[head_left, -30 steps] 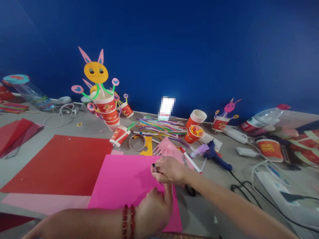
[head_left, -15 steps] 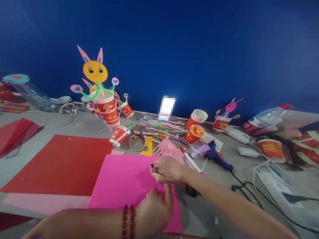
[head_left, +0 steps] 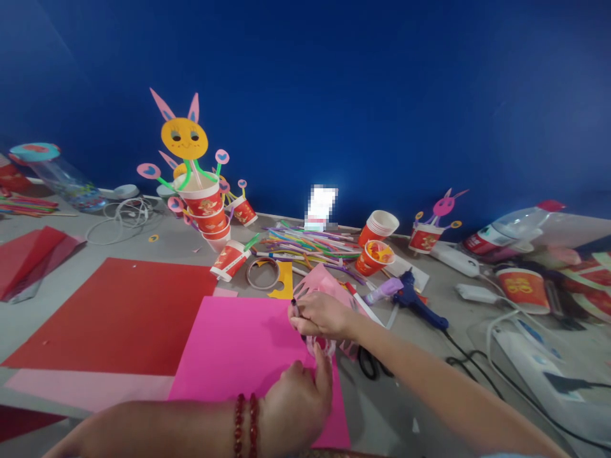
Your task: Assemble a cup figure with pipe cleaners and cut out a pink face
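A bright pink sheet [head_left: 238,337] lies on the grey table under both hands. My right hand [head_left: 317,316] is closed around a dark-tipped pen [head_left: 294,308] near the sheet's upper right edge. Just below it, a clear round object [head_left: 322,345], perhaps a roll of tape, rests on the pink sheet. My left hand [head_left: 300,404], with a red bead bracelet at the wrist, lies on the sheet with its index finger stretched out and touching that round object. Its other fingers are curled and partly hidden. Cut light pink paper [head_left: 327,283] sits behind my right hand.
A red sheet [head_left: 119,312] lies at the left. Decorated cups [head_left: 205,207], pipe cleaners [head_left: 310,245] and a tape roll [head_left: 263,273] stand or lie behind. A blue glue gun [head_left: 415,302], cables and a power strip [head_left: 539,362] are at the right.
My right hand has shifted slightly up and away with the pen, uncovering the clear round object at my left fingertip. My left hand has hardly moved.
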`<state>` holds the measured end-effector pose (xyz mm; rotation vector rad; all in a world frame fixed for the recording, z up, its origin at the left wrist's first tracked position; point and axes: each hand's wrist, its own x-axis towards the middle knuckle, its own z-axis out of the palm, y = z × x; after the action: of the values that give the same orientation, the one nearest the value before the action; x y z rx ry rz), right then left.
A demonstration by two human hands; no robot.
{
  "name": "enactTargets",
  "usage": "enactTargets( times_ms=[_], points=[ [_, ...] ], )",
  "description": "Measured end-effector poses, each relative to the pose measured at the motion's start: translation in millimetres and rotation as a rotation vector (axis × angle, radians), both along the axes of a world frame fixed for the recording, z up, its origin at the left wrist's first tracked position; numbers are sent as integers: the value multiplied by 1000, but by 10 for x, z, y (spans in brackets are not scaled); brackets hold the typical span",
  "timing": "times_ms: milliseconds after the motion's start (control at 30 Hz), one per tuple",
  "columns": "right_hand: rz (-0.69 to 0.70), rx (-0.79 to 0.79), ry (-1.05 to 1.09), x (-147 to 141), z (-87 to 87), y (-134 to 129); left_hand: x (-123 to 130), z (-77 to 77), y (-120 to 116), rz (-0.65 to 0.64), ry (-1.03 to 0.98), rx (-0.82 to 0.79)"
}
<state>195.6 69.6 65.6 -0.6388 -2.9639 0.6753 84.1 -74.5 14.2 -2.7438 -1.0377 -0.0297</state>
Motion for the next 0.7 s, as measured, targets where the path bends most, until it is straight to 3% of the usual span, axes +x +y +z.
enactTargets(
  times_ms=[467,700],
  points=[
    [-148,-108,204,162,-66,133,13,35,15,31,24,-69],
    [-231,-170,304,303,-114,94,-4,47,8,-3,31,14]
  ],
)
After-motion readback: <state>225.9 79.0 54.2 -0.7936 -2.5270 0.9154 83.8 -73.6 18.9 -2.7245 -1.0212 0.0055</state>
